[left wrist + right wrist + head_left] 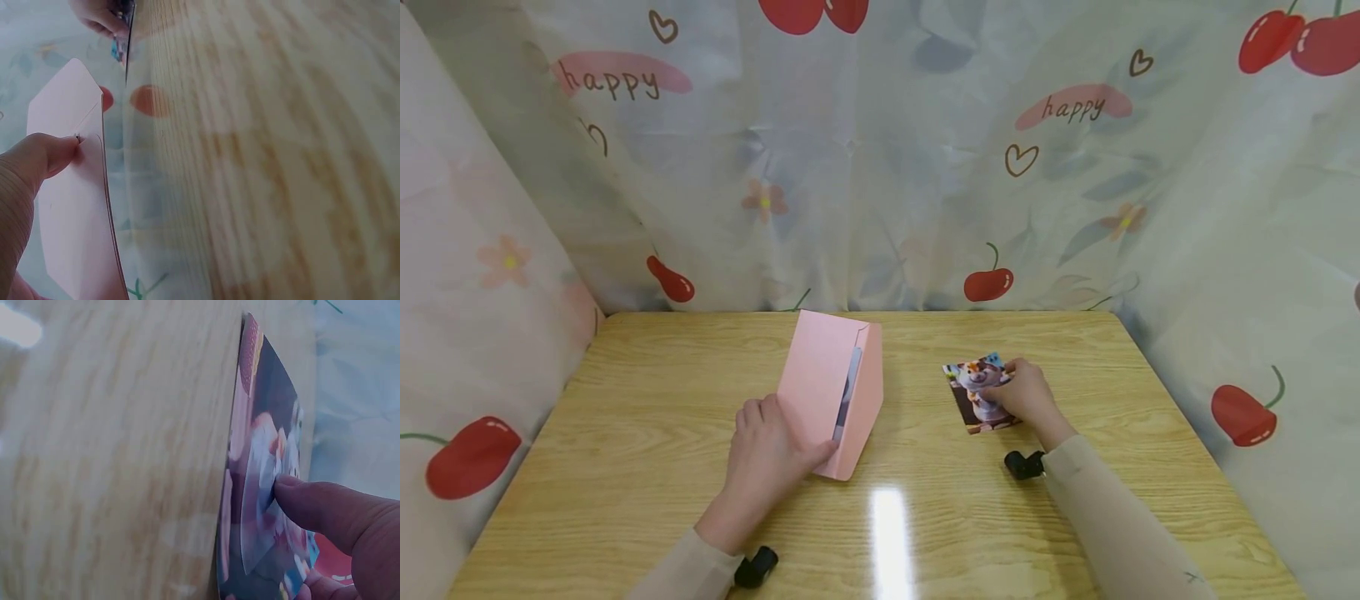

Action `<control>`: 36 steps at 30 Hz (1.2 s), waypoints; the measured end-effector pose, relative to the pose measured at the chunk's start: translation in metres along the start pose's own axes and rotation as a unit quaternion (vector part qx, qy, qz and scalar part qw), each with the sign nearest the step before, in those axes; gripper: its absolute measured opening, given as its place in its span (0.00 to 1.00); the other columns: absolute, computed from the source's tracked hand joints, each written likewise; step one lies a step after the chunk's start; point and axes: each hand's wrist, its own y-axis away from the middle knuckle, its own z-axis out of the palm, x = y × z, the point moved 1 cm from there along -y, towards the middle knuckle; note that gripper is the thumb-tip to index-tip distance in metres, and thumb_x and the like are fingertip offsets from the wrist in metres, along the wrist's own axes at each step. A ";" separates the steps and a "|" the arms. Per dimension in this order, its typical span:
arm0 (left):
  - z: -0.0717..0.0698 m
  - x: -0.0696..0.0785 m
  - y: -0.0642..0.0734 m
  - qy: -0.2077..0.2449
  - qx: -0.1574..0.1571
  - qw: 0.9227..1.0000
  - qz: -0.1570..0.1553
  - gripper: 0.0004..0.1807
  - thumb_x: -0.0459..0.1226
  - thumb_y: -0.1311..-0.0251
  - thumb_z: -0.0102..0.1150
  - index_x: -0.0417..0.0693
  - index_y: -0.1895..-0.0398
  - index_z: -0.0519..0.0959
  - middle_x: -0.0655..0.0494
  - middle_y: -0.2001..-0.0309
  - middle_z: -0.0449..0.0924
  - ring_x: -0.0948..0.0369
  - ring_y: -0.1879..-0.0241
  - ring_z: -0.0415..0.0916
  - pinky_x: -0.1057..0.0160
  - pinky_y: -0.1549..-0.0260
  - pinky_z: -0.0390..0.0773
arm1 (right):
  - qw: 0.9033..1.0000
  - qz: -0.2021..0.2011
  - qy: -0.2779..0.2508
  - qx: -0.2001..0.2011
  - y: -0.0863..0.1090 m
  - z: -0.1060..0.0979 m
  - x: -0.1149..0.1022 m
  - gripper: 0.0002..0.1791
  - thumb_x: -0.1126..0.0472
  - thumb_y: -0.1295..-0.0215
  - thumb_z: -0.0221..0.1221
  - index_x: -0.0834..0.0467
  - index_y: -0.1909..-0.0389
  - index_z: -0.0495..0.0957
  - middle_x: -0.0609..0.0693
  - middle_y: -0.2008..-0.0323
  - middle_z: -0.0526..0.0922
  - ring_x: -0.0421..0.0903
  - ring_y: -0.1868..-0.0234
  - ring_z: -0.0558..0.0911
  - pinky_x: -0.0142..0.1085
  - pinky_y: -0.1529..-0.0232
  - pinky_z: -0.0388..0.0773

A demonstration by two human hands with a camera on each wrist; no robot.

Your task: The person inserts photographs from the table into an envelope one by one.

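A pink envelope is tilted up off the wooden table, its flap standing away on the right side. My left hand grips it at the lower left, and in the left wrist view the thumb presses on its pink face. Through the envelope's opening shows a strip of a card or photo. To the right, my right hand pinches a glossy picture card printed with a cartoon figure. In the right wrist view the thumb lies across the card's printed face; the other fingers are mostly hidden behind it.
Under both hands is a wood-grain table. A curtain printed with cherries, hearts and the word happy hangs along the back and both sides. A bright light reflection lies on the table's front middle. Black wrist devices sit by both cuffs.
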 end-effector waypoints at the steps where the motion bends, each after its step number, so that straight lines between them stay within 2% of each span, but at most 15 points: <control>1: 0.000 0.000 0.000 -0.001 -0.001 1.000 -0.001 0.58 0.68 0.68 0.70 0.28 0.47 0.65 0.37 0.56 0.65 0.45 0.56 0.63 0.50 0.63 0.71 | 1.000 -0.001 0.001 -0.001 0.001 0.000 -0.001 0.35 0.53 0.41 0.67 0.70 0.42 0.65 0.66 0.50 0.74 0.56 0.55 0.75 0.46 0.59 0.74; 5: 0.000 0.000 0.000 -0.003 -0.006 1.000 -0.002 0.58 0.68 0.68 0.70 0.29 0.47 0.64 0.37 0.55 0.65 0.45 0.56 0.63 0.50 0.62 0.70 | 1.000 0.002 0.000 -0.014 0.002 -0.004 -0.001 0.24 0.54 0.36 0.61 0.68 0.48 0.70 0.62 0.58 0.77 0.51 0.66 0.76 0.40 0.70 0.75; 10: -0.001 0.001 0.000 -0.002 -0.010 1.000 -0.005 0.58 0.67 0.67 0.70 0.29 0.47 0.64 0.36 0.55 0.64 0.45 0.55 0.63 0.50 0.62 0.71 | 0.998 0.004 -0.041 -0.039 0.003 -0.007 -0.002 0.15 0.56 0.32 0.55 0.65 0.56 0.73 0.56 0.69 0.75 0.45 0.80 0.74 0.37 0.81 0.74; 15: 0.000 0.001 0.001 -0.004 -0.013 1.000 -0.006 0.58 0.68 0.67 0.70 0.29 0.46 0.64 0.36 0.54 0.64 0.45 0.55 0.62 0.50 0.62 0.71 | 0.996 -0.019 -0.079 -0.047 0.005 -0.011 -0.009 0.12 0.56 0.31 0.55 0.63 0.62 0.74 0.53 0.71 0.74 0.42 0.77 0.71 0.35 0.79 0.69; 20: 0.000 0.001 0.000 -0.002 -0.009 1.000 -0.002 0.58 0.68 0.67 0.70 0.29 0.46 0.64 0.37 0.55 0.65 0.45 0.55 0.63 0.49 0.62 0.71 | 0.988 -0.037 -0.145 -0.030 0.011 -0.016 -0.025 0.13 0.55 0.30 0.55 0.63 0.59 0.73 0.53 0.70 0.74 0.45 0.71 0.72 0.35 0.73 0.71; 24: 0.001 0.001 0.000 -0.002 -0.007 1.000 0.001 0.57 0.68 0.67 0.70 0.29 0.47 0.64 0.37 0.55 0.65 0.45 0.56 0.63 0.50 0.63 0.71 | 0.973 -0.044 -0.229 0.001 0.018 -0.018 -0.042 0.16 0.54 0.29 0.54 0.65 0.53 0.72 0.56 0.63 0.77 0.47 0.64 0.77 0.35 0.66 0.77; 28: 0.000 0.002 0.000 -0.002 -0.007 1.000 -0.001 0.57 0.68 0.67 0.70 0.29 0.46 0.64 0.37 0.55 0.64 0.45 0.56 0.63 0.49 0.63 0.71 | 0.955 -0.056 -0.290 0.031 0.024 -0.018 -0.056 0.18 0.53 0.29 0.54 0.65 0.50 0.70 0.58 0.58 0.78 0.48 0.60 0.79 0.36 0.61 0.79; 36: 0.000 0.004 0.001 -0.001 -0.009 1.000 -0.007 0.57 0.67 0.67 0.71 0.30 0.46 0.63 0.37 0.54 0.63 0.45 0.56 0.62 0.49 0.63 0.70 | 0.915 -0.075 -0.391 0.072 0.035 -0.012 -0.079 0.17 0.55 0.31 0.57 0.65 0.54 0.70 0.57 0.60 0.77 0.46 0.61 0.79 0.36 0.62 0.80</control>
